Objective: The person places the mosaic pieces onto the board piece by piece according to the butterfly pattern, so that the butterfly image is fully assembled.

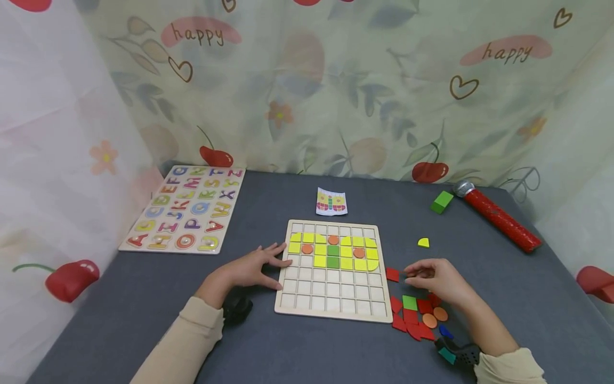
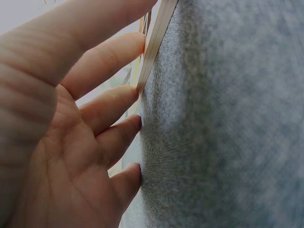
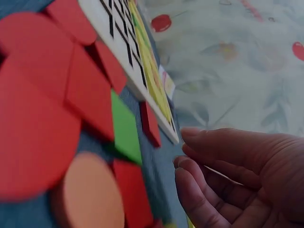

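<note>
A wooden grid board (image 1: 318,288) lies mid-table, its upper cells filled with yellow pieces (image 1: 320,261), two green squares (image 1: 333,256) and orange discs (image 1: 358,253). Along the board's left edge, my left hand (image 1: 247,269) rests with spread fingers; fingertips (image 2: 130,94) touch the wooden side in the left wrist view. My right hand (image 1: 443,278) hovers right of the board, thumb and fingers apart, holding nothing. Just left of its fingertips is a red square (image 1: 393,274), also visible in the right wrist view. Beyond this hand lies a yellow quarter-round piece (image 1: 423,242).
Loose red pieces (image 1: 410,317), a green square (image 1: 410,303), orange discs (image 1: 429,320) and a blue piece (image 1: 445,332) lie below the right hand. A pattern card (image 1: 331,202) sits behind the board. Around are an alphabet board (image 1: 184,210), green block (image 1: 442,202) and red microphone (image 1: 501,217).
</note>
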A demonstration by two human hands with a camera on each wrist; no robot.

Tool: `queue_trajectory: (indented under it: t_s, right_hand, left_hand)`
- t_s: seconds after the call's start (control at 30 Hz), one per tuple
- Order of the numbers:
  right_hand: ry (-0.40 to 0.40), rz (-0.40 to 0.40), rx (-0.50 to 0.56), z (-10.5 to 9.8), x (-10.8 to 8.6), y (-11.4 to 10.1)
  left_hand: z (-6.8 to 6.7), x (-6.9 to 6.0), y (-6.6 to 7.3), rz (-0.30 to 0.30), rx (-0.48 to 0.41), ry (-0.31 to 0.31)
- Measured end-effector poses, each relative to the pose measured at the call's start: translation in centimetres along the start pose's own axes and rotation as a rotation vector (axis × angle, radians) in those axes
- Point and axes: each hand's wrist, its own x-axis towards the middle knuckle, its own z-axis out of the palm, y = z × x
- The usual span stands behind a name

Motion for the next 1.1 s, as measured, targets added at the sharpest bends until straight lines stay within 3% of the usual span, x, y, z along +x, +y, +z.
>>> queue_trajectory:
  t_s: [0.23,0.43,0.6,1.1]
  right_hand:
    - [0.001,0.056,0.026,-1.0,-1.8,1.9]
    - [0.024,0.051,0.062,-1.6,-2.8,3.3]
    - [0.034,0.034,0.023,-2.0,-3.1,4.0]
    - [0.066,0.165,-0.096,-2.9,-3.4,4.7]
  left_hand:
    - [0.0,-0.1,-0.2,-0.007,-0.005,0.005]
    - [0.1,-0.1,-0.2,0.006,0.001,0.002]
    - [0.1,0.0,-0.2,0.007,0.008,0.0]
    - [0.0,0.0,0.0,0.011,0.019,-0.006]
